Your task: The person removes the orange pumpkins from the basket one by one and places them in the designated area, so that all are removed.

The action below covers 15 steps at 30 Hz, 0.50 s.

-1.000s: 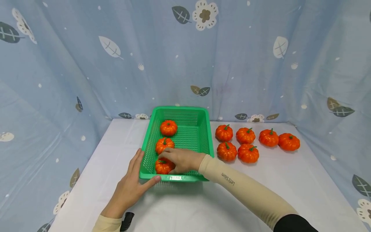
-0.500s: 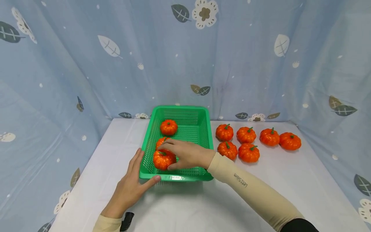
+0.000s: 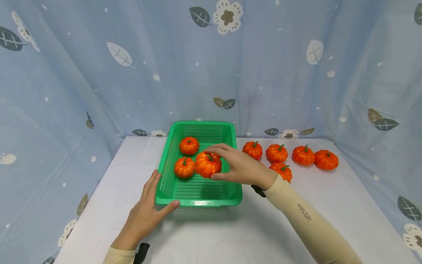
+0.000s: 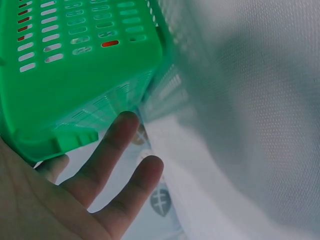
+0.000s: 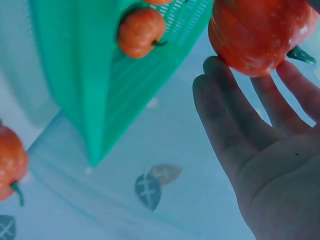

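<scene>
My right hand (image 3: 245, 167) grips a small orange pumpkin (image 3: 207, 165) between thumb and fingers, held up over the green plastic basket (image 3: 227, 202). In the right wrist view the held pumpkin (image 5: 262, 35) shows its green stem, with the fingertips right at its side. Two more pumpkins stand in the basket along its left side, a far pumpkin (image 3: 189, 146) and a nearer pumpkin (image 3: 184, 167). My left hand (image 3: 140, 216) rests at the basket's front left corner, thumb at the front rim. In the left wrist view its fingers (image 4: 112, 150) stretch out beside the basket wall.
On the white tablecloth (image 3: 280, 223), right of the basket, lie several pumpkins in two loose rows, among them a rightmost pumpkin (image 3: 326, 160) and a front pumpkin (image 3: 281, 171). A blue patterned curtain (image 3: 178, 73) hangs behind the table and along its sides.
My right hand has lifted the pumpkin from the basket's front left part and carried it right and away from me. The left hand has stayed at the basket corner.
</scene>
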Tool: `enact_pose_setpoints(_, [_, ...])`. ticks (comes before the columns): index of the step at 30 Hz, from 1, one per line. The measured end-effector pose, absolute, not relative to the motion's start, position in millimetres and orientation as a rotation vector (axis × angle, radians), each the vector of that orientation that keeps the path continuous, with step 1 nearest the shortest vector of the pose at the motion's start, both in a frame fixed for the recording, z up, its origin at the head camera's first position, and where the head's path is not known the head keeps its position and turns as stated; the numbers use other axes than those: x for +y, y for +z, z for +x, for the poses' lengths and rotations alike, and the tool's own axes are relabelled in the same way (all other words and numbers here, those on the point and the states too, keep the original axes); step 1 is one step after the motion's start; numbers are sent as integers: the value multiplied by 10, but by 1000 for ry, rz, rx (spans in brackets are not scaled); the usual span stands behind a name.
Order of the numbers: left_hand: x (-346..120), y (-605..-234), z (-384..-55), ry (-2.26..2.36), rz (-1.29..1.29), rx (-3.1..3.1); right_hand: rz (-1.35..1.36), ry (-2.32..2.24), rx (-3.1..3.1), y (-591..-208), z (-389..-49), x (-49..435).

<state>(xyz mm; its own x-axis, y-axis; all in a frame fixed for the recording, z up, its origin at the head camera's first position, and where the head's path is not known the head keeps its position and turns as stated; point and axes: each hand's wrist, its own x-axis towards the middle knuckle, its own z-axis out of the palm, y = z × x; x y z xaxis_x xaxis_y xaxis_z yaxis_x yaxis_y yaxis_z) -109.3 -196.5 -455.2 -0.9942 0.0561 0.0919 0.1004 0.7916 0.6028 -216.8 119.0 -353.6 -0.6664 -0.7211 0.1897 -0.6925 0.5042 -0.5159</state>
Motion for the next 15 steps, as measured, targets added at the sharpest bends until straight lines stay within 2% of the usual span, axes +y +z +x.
enact_pose_setpoints(15, [-1964,-4554,-1096,-981,-121,-2909,-1129,-1199,2839,-3849,-1980,1767])
